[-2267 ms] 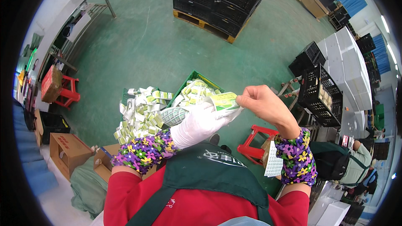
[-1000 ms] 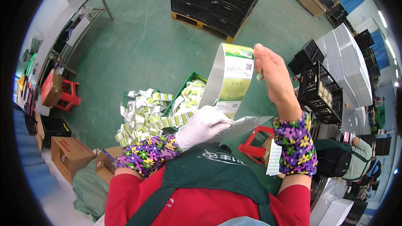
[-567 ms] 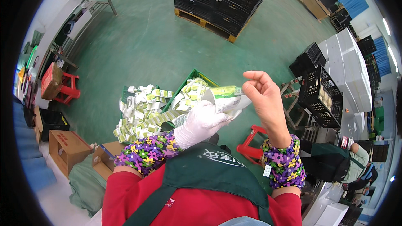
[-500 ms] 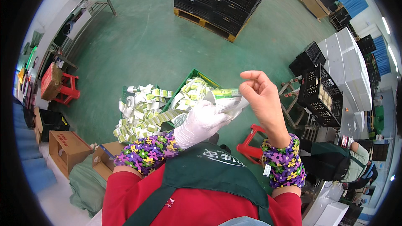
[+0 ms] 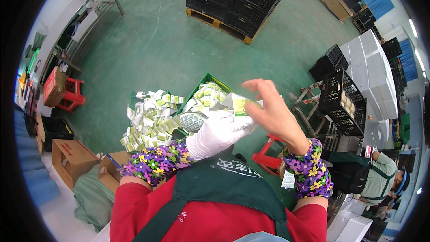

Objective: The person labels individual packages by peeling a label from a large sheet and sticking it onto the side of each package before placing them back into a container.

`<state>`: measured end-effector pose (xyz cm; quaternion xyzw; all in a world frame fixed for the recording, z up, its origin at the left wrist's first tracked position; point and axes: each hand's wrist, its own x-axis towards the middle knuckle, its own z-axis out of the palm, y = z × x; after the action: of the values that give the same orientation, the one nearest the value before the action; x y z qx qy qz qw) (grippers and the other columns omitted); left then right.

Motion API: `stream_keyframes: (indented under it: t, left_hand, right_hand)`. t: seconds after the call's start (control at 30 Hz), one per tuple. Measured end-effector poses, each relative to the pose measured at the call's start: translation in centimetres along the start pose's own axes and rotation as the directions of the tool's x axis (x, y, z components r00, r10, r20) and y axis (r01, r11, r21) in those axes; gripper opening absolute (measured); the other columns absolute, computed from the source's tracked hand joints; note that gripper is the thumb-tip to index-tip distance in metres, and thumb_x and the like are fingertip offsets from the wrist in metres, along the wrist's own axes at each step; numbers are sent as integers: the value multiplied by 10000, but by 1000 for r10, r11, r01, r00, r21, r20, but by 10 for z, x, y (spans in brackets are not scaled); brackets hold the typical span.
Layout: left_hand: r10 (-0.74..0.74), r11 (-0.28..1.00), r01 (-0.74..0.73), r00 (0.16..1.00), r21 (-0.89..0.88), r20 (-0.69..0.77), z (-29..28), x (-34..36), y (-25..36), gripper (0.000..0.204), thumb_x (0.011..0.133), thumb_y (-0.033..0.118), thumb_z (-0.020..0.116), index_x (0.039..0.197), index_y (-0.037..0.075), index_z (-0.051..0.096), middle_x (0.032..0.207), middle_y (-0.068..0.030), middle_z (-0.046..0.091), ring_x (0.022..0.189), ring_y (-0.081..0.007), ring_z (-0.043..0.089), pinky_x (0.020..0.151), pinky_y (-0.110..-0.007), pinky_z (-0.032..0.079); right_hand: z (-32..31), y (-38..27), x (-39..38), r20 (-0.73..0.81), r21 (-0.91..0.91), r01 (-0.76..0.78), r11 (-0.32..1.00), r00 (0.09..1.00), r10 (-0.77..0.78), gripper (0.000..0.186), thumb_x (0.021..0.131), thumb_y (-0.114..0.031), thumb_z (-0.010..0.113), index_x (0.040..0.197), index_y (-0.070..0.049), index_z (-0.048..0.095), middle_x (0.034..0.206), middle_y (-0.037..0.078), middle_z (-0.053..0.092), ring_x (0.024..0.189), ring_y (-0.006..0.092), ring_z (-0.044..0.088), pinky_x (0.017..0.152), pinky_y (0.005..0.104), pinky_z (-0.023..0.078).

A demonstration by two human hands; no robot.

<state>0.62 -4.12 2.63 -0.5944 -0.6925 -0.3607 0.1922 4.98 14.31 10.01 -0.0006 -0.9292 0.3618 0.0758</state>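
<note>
My left hand [image 5: 216, 132], in a white glove, grips a folded strip of white, yellow and green labels [image 5: 241, 107]. A sheet of small green-patterned labels [image 5: 191, 122] curves out from beside that hand to the left. My right hand [image 5: 273, 112], ungloved, is over the strip's right side with fingers apart and forefinger stretched out; its thumb is at the printed face, contact unclear. Ahead, a green crate [image 5: 195, 89] holds a heap of label strips. Left of it another loose heap [image 5: 145, 127] lies tangled, covering most of what is beneath.
Stacked black crates [image 5: 228, 0] stand on a wooden pallet ahead. Left are a metal table [image 5: 76, 4], a red stool [image 5: 75, 90] and cardboard boxes [image 5: 70, 163]. Right are a tilted black crate [image 5: 342, 101], a red stool [image 5: 265, 154] and a bent-over co-worker [image 5: 376, 181].
The strip was lifted high about a second ago and is now low and folded at my left hand. My right hand has since moved slightly left, forefinger straighter.
</note>
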Motion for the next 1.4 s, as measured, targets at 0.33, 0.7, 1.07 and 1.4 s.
stream_keyframes:
  t: [0.33,0.7,1.07,1.4]
  left_hand:
    - [-392,850,359,920,-384,-8,-6,0,-21,350,774,135,789,1107,77,695,1066,-87,705,957,-277,662,830,-371,502]
    - [-658,201,596,670,-778,343,-21,-9,-116,585,995,553,480,1215,39,649,1260,-108,625,1156,-202,580,992,-376,450]
    - [-686,-124,517,572,-847,449,-30,22,-78,236,914,120,662,1081,-45,674,986,-93,703,885,-137,662,803,-269,524]
    - [-807,-27,519,493,-854,325,-30,31,-48,196,926,125,665,1046,-30,674,911,-30,680,837,-82,611,773,-239,489]
  right_hand:
    - [-16,7,-10,133,-305,338,891,941,-311,242,790,-228,752,952,-105,621,873,64,601,943,266,589,1035,503,376]
    - [-64,-12,-29,192,-214,386,897,918,-348,140,767,-83,754,840,-128,643,778,-15,588,817,199,603,1049,531,359]
    - [-68,30,-39,3,99,-149,984,989,149,232,855,-105,699,1071,-100,616,864,32,625,859,201,588,1097,467,325]
    - [-52,12,-38,-142,-453,185,872,951,-276,412,726,-174,798,1104,-143,637,863,-4,595,929,226,580,1124,631,243]
